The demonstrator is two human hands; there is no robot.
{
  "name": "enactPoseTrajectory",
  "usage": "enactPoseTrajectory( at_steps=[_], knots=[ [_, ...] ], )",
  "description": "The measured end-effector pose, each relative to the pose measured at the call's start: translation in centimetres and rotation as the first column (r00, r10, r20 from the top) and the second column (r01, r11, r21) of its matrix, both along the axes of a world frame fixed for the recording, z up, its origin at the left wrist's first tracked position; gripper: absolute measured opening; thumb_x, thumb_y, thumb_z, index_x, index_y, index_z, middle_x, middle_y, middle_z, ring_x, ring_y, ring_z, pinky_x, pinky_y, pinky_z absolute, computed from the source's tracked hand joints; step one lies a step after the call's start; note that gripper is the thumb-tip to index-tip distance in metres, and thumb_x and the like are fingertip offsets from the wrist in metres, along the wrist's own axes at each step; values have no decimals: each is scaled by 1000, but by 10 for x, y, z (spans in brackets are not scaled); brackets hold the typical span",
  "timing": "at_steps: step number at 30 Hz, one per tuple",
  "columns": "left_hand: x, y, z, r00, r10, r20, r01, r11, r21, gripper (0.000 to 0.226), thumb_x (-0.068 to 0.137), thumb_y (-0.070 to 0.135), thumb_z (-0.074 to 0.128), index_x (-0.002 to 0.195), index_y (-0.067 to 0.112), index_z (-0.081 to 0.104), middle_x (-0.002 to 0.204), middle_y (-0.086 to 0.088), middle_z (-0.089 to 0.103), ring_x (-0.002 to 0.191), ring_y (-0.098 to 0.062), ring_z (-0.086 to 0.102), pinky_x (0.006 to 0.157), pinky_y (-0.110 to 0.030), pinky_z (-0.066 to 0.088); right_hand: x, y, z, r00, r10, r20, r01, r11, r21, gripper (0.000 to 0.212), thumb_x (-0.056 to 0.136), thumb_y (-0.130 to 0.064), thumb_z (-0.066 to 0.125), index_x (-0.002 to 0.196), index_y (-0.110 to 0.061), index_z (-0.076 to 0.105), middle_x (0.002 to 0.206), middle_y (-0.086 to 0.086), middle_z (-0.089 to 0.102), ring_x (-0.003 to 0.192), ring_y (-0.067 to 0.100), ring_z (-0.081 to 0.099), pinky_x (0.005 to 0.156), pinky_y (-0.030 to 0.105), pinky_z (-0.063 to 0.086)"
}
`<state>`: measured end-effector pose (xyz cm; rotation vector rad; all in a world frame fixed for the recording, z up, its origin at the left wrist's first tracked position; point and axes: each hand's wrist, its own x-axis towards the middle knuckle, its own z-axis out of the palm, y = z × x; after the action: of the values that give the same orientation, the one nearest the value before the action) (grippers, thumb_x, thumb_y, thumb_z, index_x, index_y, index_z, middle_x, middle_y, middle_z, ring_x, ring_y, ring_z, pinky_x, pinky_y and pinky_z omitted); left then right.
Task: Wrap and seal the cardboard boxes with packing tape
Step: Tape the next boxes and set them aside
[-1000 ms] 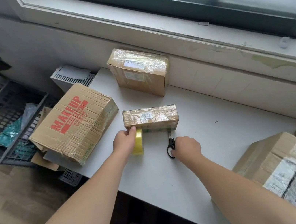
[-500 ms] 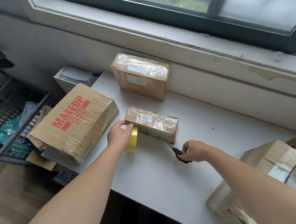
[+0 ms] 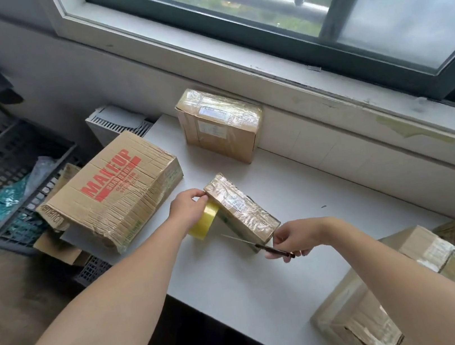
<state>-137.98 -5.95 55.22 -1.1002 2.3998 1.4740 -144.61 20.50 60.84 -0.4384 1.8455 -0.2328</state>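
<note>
A small tape-wrapped cardboard box (image 3: 240,210) lies at an angle in the middle of the white table (image 3: 237,283). My left hand (image 3: 187,209) grips a yellow roll of packing tape (image 3: 205,225) against the box's left end. My right hand (image 3: 296,237) holds black-handled scissors (image 3: 256,245) at the box's near right corner, their blades pointing left along the box's front side.
A large box printed MAKEUP (image 3: 116,189) overhangs the table's left edge. Another wrapped box (image 3: 220,123) leans against the wall under the window sill. More boxes (image 3: 386,293) are piled at the right. A dark plastic crate (image 3: 0,182) stands on the floor at left.
The small box has turned so its right end swings toward me. My left hand and the tape roll stayed at its left end. My right hand with the scissors moved right to the near corner.
</note>
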Motion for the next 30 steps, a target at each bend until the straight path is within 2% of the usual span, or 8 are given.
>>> enactPoseTrajectory(
  at_steps=[3,6,8,13,15,19,22,30],
  knots=[
    [1,-3,3,1000,-4,8,4,1000,6,24,102,29,60,121,19,72,124,-9,65,118,-31,60,98,-34,46,1,-1,7,985,-117,127,132,984,-117,34,90,-63,66,64,-41,68,85,-6,68,74,15,48,73,25,42],
    [3,-9,4,999,-35,27,35,999,15,26,104,29,58,123,19,71,129,-8,64,121,-30,58,100,-33,45,1,2,7,942,-260,212,304,929,-209,34,94,-61,62,75,-33,66,83,-3,65,73,16,44,69,25,38],
    [4,-10,6,997,-64,33,64,998,12,28,105,29,56,126,18,70,133,-7,62,124,-28,56,102,-32,42,-1,0,3,934,-323,150,350,909,-227,39,91,-64,64,85,-25,62,81,-3,67,73,15,45,69,27,38],
    [5,-6,10,996,-91,0,91,996,22,31,107,27,51,129,13,68,125,-5,59,113,-22,53,90,-26,37,-7,-11,5,953,-281,-116,253,944,-210,57,73,-75,68,86,-21,56,85,-5,74,73,13,51,64,26,38],
    [6,-6,10,995,-100,6,100,995,21,31,106,27,51,128,13,68,124,-6,60,109,-23,54,87,-27,38,-10,-13,7,947,-272,-169,235,949,-209,54,77,-72,71,83,-20,55,81,-7,73,69,13,50,62,25,38],
    [8,-7,8,992,-124,22,124,992,12,29,106,26,49,121,14,70,121,-9,63,103,-24,55,82,-29,39,-9,-19,8,947,-279,-157,242,945,-218,49,79,-68,72,82,-20,62,78,-6,71,68,18,45,60,28,36],
    [9,-8,8,991,-134,16,134,990,32,30,106,25,48,122,13,70,123,-11,64,101,-24,55,82,-28,38,-6,-26,11,952,-286,-112,254,938,-237,43,81,-63,73,71,-23,63,72,-5,63,68,22,36,54,27,31],
    [13,-10,12,984,-177,23,176,983,51,33,107,28,47,130,14,66,126,-6,61,109,-21,54,87,-28,38,-4,-37,23,958,-246,-146,215,956,-201,51,85,-61,72,63,-18,58,51,-12,49,55,19,32,47,24,27]
  ],
)
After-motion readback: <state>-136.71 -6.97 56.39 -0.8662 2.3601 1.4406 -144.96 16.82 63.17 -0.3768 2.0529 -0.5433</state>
